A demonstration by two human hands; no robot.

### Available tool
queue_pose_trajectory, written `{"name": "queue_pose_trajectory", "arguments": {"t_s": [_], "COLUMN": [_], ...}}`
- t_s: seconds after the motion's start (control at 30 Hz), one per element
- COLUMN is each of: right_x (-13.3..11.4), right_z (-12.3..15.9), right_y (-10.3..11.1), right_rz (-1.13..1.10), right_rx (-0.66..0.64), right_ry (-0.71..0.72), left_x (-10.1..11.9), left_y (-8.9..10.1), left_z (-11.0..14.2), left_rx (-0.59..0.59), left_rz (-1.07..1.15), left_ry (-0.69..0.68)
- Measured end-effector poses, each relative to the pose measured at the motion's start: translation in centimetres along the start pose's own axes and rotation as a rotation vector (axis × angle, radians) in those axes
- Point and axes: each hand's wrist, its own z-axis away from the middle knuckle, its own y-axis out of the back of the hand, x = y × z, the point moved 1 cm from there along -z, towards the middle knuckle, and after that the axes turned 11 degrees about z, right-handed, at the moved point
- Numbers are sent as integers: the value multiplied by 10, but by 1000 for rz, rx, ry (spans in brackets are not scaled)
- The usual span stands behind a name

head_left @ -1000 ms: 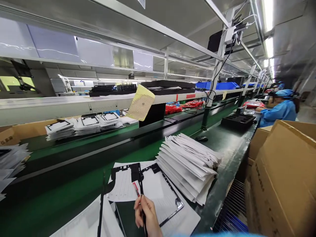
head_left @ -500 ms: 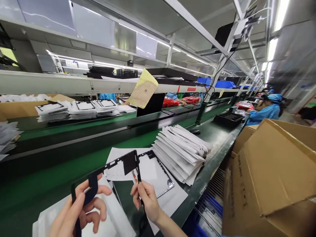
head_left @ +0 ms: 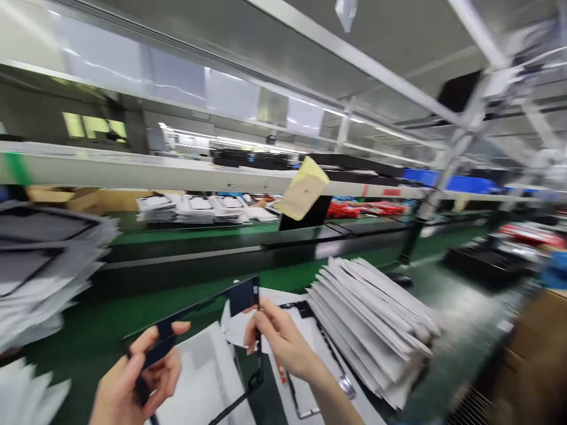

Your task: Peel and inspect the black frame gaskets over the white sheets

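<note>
Both my hands hold up a thin black rectangular frame (head_left: 243,294) over the green bench. My left hand (head_left: 139,378) grips its left side, thumb and fingers pinched around a wider black tab. My right hand (head_left: 283,342) pinches the frame's right edge just below its upper corner. Under the frame lie white sheets (head_left: 199,383), and on them another black frame (head_left: 319,348) lies flat. The picture is smeared by motion.
A fanned stack of white sheets (head_left: 376,319) lies right of my hands. Another pile (head_left: 44,260) sits at the left. Across the green conveyor (head_left: 186,283) more stacks (head_left: 199,208) lie under a shelf, where a yellow card (head_left: 305,190) hangs. Black trays (head_left: 482,262) stand at far right.
The view has swung left and blurred. Both hands have kept the frame and raised it slightly. The cardboard box and the person in blue at the right have mostly left view.
</note>
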Motion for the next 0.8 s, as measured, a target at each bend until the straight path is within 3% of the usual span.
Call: {"name": "queue_pose_trajectory", "arguments": {"t_s": [0.13, 0.23, 0.43, 0.57, 0.7, 0.8], "right_x": [7, 17, 31, 24, 12, 7], "right_z": [-13, -18, -12, -12, -16, -18], "right_y": [-11, -18, -24, -26, -28, -30], "right_rz": [58, 105, 155, 159, 185, 226], "right_rx": [152, 204, 350, 340, 335, 341], "right_ry": [110, 229, 344, 497, 602, 626], "left_x": [16, 19, 15, 14, 15, 15], "left_y": [-12, -9, 0, 1, 1, -3], "left_z": [18, 32, 49, 44, 42, 47], "left_rx": [-11, -32, -256, -295, -323, -237], "left_rz": [-7, -17, -136, -249, -325, -393], "left_ry": [-79, -166, -400, -627, -759, -848]}}
